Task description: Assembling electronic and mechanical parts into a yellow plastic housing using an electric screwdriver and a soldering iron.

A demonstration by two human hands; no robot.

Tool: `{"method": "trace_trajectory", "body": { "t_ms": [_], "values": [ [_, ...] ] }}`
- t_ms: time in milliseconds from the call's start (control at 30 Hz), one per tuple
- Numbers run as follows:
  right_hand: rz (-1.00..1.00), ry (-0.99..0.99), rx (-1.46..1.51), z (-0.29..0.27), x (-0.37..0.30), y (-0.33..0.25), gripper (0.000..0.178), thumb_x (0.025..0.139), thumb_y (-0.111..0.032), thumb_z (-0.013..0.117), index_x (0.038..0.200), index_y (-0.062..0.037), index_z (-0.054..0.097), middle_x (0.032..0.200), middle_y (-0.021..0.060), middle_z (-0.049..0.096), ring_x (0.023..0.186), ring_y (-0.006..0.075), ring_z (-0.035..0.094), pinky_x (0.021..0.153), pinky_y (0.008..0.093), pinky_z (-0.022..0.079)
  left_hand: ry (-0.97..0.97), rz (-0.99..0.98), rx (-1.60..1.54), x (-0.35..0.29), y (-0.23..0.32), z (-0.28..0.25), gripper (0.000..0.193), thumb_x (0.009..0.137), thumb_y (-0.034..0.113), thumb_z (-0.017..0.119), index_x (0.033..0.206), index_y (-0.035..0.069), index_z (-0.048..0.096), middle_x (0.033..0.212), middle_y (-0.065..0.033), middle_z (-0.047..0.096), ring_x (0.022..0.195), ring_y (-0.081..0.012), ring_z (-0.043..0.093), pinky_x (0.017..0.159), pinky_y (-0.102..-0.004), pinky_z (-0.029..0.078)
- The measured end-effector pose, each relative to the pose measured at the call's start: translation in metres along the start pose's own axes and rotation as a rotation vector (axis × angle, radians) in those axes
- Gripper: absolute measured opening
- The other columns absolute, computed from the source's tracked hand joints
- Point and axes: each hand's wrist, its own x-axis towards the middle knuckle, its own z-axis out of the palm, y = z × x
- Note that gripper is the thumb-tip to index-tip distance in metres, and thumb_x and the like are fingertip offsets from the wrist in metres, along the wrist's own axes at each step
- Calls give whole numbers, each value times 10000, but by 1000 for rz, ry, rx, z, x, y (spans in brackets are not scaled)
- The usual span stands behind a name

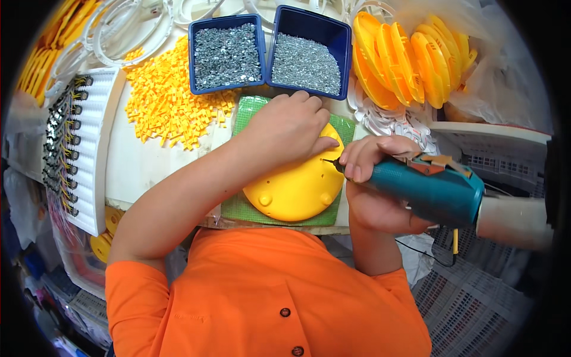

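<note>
Right hand [375, 178] closed in a grip around the teal electric screwdriver [425, 187], long axis level, bit pointing left into the yellow dome [294, 187]. Left hand [288, 128] nearer, pressed flat on the dome, fingertips just above the bit.

A small assembly workshop, probably a factory station: the bench [143, 169] carries blue bins of screws [227, 55], a heap of small yellow plastic clips [163, 101], stacked yellow discs [404, 59] and plastic crates [476, 297].
</note>
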Motion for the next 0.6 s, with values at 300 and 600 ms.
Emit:
{"method": "trace_trajectory", "body": {
  "t_ms": [300, 600],
  "values": [
    [28, 43, -105, 0, -2, 16, 989, 839, -860, 422, 1226, 38, 573, 737, 98, 583, 678, 225, 562, 723, 382, 462, 85, 18, -13, 1, -4, 3, 408, 888, 411, 671, 933, 6, 693, 939, -113, 653, 948, -288, 628, 821, -404, 529],
    [-3, -88, 60, -8, -1, 20, 769, 924, -637, 507, 1205, 72, 605, 844, 143, 649, 768, 242, 596, 802, 401, 466, 66, 3, 1, -1, -4, 4, 412, 891, 412, 672, 918, 2, 700, 930, -115, 659, 940, -284, 636, 808, -401, 532]
  ]
}}
